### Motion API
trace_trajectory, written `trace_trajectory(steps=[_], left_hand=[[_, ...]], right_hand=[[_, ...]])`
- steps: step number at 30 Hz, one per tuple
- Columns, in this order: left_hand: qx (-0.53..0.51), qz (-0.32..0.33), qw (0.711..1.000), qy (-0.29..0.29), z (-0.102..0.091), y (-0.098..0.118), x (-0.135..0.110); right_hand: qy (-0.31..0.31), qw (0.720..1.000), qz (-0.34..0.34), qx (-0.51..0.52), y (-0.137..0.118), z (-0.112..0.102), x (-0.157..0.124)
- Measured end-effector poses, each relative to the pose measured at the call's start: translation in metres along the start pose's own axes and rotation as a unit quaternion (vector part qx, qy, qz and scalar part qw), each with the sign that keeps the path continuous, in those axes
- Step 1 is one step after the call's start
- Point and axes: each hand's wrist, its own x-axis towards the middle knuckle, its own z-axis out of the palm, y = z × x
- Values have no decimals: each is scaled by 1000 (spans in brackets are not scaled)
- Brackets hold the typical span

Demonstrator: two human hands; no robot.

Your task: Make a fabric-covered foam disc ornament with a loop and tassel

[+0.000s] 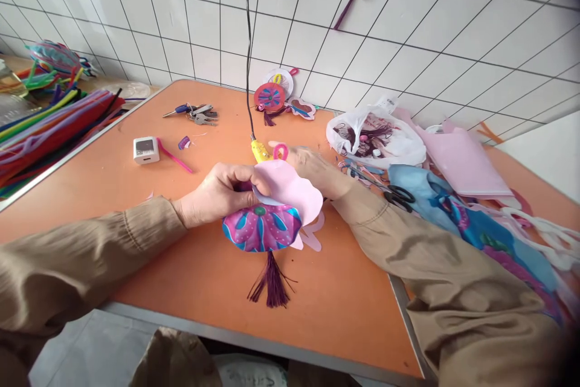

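Note:
My left hand (226,191) is closed, thumb and fingers pinching a patterned fabric ornament (261,228) together with a pink cloud-shaped felt piece (292,188). The ornament is purple and blue with a green centre, and a dark purple tassel (272,281) hangs from its lower edge. A pink loop (281,151) stands up at the top of the felt. Behind it my right hand (308,163) reaches in beside a yellow glue gun (260,151) on a black cord. The felt and loop hide most of its fingers, so its grip is unclear.
Keys (202,114), a white cube device (145,150) and a pink strip lie left. Finished ornaments (270,97) rest by the tiled wall. At right are a white plastic bag (403,145) of tassels, scissors (399,195), pink sheets (466,160) and blue fabric. Coloured pipe cleaners (54,130) lie far left.

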Motion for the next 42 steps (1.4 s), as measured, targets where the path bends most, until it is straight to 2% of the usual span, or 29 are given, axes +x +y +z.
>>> trace_trajectory(steps=[2,3,5,7,8,9,11,12,15,17,21,25,28,34,42], left_hand=[[-2,-7,1000,7,1,-2,0],[-4,-7,1000,14,1,-4,0],[-7,-3,999,33,1,-7,0],[-1,4,999,46,1,-10,0],[4,6,999,51,1,-12,0],[10,8,998,54,0,-13,0],[23,14,998,60,1,-14,0],[31,18,998,61,1,-14,0],[57,24,996,56,2,-14,0],[61,20,997,50,3,-14,-1],[31,22,999,18,6,-15,-2],[-3,48,999,19,8,-18,-2],[-12,33,999,16,8,-18,-2],[-10,11,1000,2,8,-16,-2],[-26,-43,998,21,10,-14,-2]], right_hand=[[-7,1000,-21,2,3,1,-1],[16,1000,-22,-3,4,-1,-2],[159,987,-17,26,2,-11,-7],[325,940,-39,94,-8,-24,-15],[369,917,-66,133,-15,-30,-19],[364,914,-97,148,-24,-35,-24],[261,948,-137,123,-41,-38,-33],[233,954,-163,95,-48,-37,-35],[231,956,-177,23,-60,-27,-36],[233,959,-158,32,-62,-21,-35],[200,963,-66,167,-60,-18,-34],[199,938,39,281,-61,-18,-35],[195,924,83,318,-63,-16,-34],[184,900,119,376,-67,-18,-33],[211,902,109,361,-69,-16,-35]])
